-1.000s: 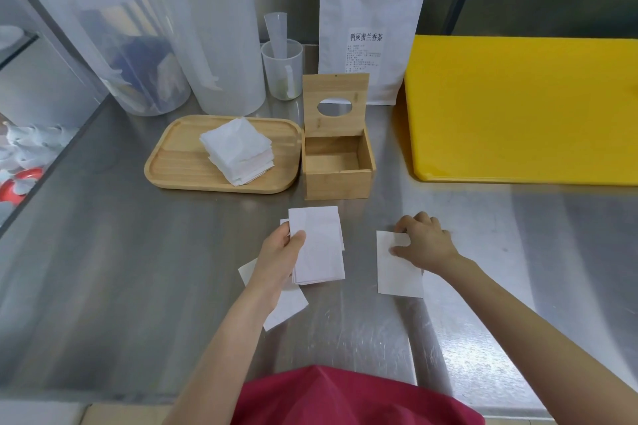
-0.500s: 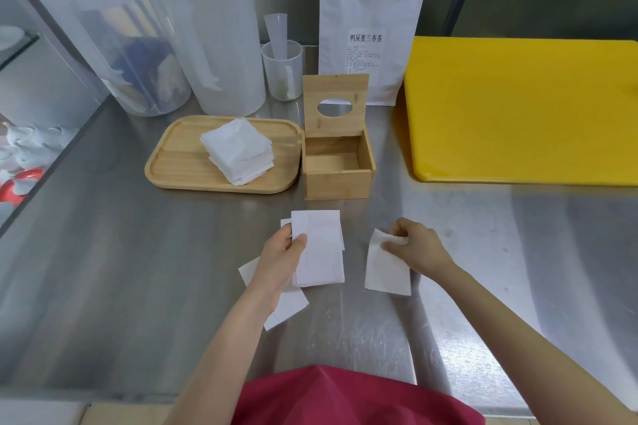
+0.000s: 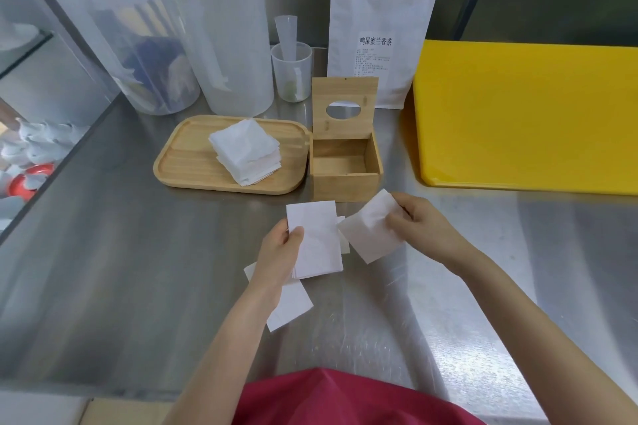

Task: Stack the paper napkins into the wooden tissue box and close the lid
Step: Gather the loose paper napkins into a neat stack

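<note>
Left hand, forearm reaching in from the counter's near edge, pinched a small napkin stack w/ thumb on top. Right hand held a single napkin tilted, fingers clamped on its far corner. Wooden tissue box stood open, empty, mid-counter, lid upright; more napkins on tray beside it.

- The wooden tissue box stands open-topped, its lid upright behind.
- The wooden tray touches its left side; the yellow board lies near its right.
- Bare steel counter fronts it.
</note>
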`<control>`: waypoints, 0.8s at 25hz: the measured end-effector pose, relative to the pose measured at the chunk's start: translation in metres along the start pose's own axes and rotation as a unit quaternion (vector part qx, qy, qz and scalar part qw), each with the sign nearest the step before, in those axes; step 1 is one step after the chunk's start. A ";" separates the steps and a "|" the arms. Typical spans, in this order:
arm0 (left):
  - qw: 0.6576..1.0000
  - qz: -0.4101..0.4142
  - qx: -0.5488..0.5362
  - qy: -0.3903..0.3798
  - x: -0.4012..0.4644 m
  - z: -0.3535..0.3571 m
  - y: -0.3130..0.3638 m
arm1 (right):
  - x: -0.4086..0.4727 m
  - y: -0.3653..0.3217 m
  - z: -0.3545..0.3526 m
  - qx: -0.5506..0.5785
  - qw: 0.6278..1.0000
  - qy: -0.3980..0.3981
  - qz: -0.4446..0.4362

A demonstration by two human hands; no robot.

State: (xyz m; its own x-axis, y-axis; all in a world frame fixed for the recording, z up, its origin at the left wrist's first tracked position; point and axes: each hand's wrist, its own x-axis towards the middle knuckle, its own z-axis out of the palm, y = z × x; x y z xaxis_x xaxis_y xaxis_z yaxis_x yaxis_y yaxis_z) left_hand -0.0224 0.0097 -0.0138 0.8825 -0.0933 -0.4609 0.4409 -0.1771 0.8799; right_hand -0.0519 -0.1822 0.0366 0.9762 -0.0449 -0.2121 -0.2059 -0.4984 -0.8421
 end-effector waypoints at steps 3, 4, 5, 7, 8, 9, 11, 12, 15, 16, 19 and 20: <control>1.000 0.002 -0.003 -0.013 0.004 -0.003 -0.004 | 0.007 -0.009 0.005 -0.040 0.996 -0.063 -0.042; 1.000 0.003 -0.006 -0.016 0.004 -0.004 -0.005 | 0.010 -0.012 0.009 -0.051 0.994 -0.085 -0.052; 1.000 0.004 -0.011 -0.015 0.004 -0.005 -0.005 | 0.013 -0.014 0.013 -0.061 0.991 -0.104 -0.061; 1.000 0.008 -0.013 -0.009 0.004 -0.008 -0.004 | 0.019 -0.019 0.021 -0.072 0.986 -0.134 -0.072; 1.000 0.010 -0.012 -0.005 0.004 -0.010 -0.004 | 0.021 -0.022 0.024 -0.065 0.984 -0.147 -0.072; 1.000 0.012 -0.012 -0.004 0.004 -0.012 -0.003 | 0.021 -0.025 0.025 -0.042 0.984 -0.157 -0.066; 1.000 0.012 -0.021 -0.007 0.001 -0.013 0.000 | 0.023 -0.031 0.026 0.021 0.983 -0.175 -0.044; 1.000 0.011 -0.025 -0.011 0.000 -0.013 0.001 | 0.025 -0.032 0.027 0.027 0.983 -0.174 -0.041; 0.999 0.013 -0.029 -0.024 -0.003 -0.011 0.003 | 0.032 -0.032 0.037 -0.051 0.991 -0.116 -0.048; 0.999 0.017 -0.033 -0.029 -0.003 -0.010 0.002 | 0.034 -0.030 0.041 -0.077 0.992 -0.092 -0.050; 0.999 0.009 -0.043 -0.024 -0.003 -0.009 0.001 | 0.039 -0.027 0.050 -0.111 0.991 -0.043 -0.060; 0.999 0.002 -0.046 -0.025 -0.003 -0.009 0.000 | 0.039 -0.026 0.052 -0.109 0.992 -0.032 -0.063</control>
State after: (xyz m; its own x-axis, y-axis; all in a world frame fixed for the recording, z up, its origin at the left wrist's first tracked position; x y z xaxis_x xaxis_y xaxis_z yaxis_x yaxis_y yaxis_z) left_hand -0.0234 0.0191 -0.0119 0.8758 -0.1424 -0.4612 0.4531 -0.0871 0.8872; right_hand -0.0115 -0.1258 0.0246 0.9856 0.0805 -0.1490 -0.0567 -0.6724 -0.7380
